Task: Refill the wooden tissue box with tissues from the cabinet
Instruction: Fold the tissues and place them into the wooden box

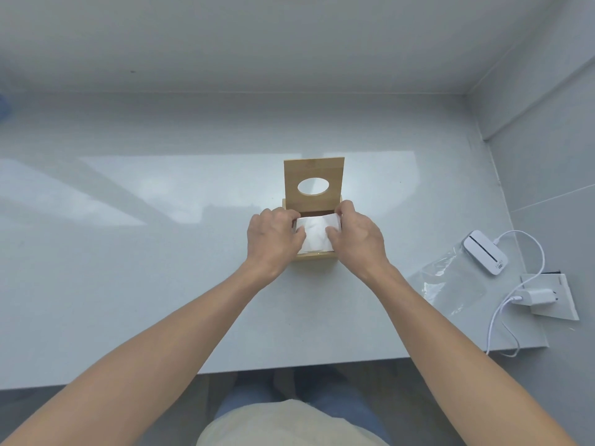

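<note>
A small wooden tissue box [315, 256] stands on the pale counter [161, 268], its hinged lid [314, 170] swung up at the back, with an oval hole in it. A white stack of tissues [316, 235] lies inside the box. My left hand [273, 236] holds the stack's left side, thumb on top and fingers at the box's left wall. On the stack's right side my right hand [357, 235] grips it the same way. Both hands cover the box's side walls.
At the right lie an empty clear plastic bag [450, 281], a small white device [485, 252] with a white cable [502, 317], and a charger [536, 297] in a wall socket. Walls close the back and right. The counter's front edge is near my body.
</note>
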